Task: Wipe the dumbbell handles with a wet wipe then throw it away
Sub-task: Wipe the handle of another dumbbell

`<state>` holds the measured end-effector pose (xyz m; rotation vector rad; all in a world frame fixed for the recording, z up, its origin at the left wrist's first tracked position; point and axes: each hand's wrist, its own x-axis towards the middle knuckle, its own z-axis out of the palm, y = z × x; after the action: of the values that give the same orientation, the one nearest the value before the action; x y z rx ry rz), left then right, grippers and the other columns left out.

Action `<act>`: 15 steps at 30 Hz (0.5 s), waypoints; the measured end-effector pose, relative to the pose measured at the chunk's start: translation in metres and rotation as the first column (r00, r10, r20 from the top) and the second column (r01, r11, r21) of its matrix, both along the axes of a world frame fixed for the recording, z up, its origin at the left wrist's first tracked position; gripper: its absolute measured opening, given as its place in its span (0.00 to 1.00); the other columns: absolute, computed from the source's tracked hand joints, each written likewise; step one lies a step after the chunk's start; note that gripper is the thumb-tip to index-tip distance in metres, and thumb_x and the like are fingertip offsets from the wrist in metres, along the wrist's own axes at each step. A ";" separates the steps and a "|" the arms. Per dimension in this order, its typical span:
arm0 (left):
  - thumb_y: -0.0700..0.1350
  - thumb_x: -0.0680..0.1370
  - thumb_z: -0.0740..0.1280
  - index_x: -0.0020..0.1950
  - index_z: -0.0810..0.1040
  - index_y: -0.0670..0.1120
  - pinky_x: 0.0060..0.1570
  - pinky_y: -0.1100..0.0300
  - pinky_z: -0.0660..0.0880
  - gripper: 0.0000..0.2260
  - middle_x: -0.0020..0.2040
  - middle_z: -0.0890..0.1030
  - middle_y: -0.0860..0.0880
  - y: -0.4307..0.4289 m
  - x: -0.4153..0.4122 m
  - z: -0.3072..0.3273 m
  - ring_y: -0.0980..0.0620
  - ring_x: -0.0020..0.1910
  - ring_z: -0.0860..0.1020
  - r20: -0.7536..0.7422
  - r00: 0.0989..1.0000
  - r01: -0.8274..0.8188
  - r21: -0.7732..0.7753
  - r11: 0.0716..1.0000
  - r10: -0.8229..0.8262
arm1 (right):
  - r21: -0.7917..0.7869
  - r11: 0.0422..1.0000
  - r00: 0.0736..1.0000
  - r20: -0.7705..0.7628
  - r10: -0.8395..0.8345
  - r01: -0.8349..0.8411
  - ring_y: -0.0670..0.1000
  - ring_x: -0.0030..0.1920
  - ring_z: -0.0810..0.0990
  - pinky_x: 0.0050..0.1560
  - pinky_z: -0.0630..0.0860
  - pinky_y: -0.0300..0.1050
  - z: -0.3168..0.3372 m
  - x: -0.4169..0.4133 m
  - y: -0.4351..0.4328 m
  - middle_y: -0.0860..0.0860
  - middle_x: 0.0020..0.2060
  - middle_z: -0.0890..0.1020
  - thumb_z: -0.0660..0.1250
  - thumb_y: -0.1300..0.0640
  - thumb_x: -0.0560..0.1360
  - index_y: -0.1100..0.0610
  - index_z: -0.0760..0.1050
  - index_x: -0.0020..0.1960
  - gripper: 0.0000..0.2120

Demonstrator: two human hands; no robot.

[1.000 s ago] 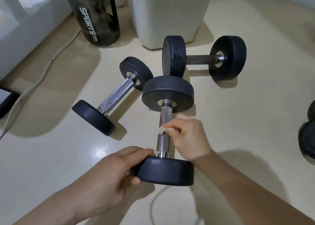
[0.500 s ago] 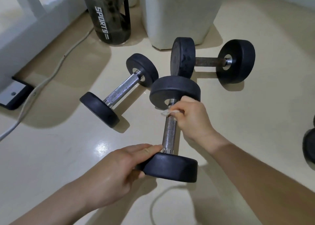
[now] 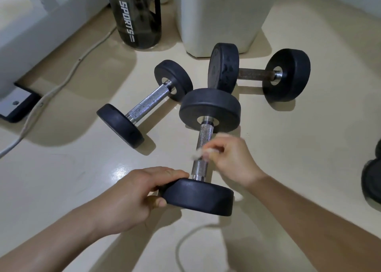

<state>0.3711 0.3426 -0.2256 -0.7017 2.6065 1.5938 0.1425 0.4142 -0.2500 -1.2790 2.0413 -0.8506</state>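
Note:
A black dumbbell [image 3: 209,109] with a knurled steel handle lies on the cream floor, pointing away from me. My left hand [image 3: 136,191] grips its near weight [image 3: 198,197] at the left edge. My right hand [image 3: 231,161] pinches a small white wet wipe [image 3: 196,154] against the middle of the handle; the hand is motion-blurred. A second chrome-handled dumbbell [image 3: 144,104] lies to the left. A third dumbbell [image 3: 257,73], with a rusty brown handle, lies behind.
A dark sports bottle [image 3: 138,16] and a white container [image 3: 222,18] stand at the back. A white cable [image 3: 61,84] runs along the left floor, beside a white furniture base [image 3: 18,51]. Another black weight [image 3: 373,181] sits at the right edge. A thin cord [image 3: 185,238] loops near me.
My right hand slid the wipe up the handle toward the far weight, then back down to the middle. My left hand kept its hold on the near weight.

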 end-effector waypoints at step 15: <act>0.36 0.69 0.58 0.48 0.81 0.61 0.48 0.73 0.72 0.22 0.51 0.81 0.61 -0.011 0.002 0.000 0.62 0.55 0.77 0.039 0.966 -0.257 0.278 0.926 0.256 | 0.102 0.971 0.942 0.239 -0.236 0.218 0.53 0.29 0.75 0.32 0.72 0.50 -0.035 0.011 0.001 0.46 0.26 0.74 0.72 0.41 0.65 0.53 0.74 0.37 0.16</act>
<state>0.3730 0.3319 -0.2257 -1.0519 2.2895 1.9771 0.1537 0.4149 -0.2845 -0.8577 2.0189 -0.9758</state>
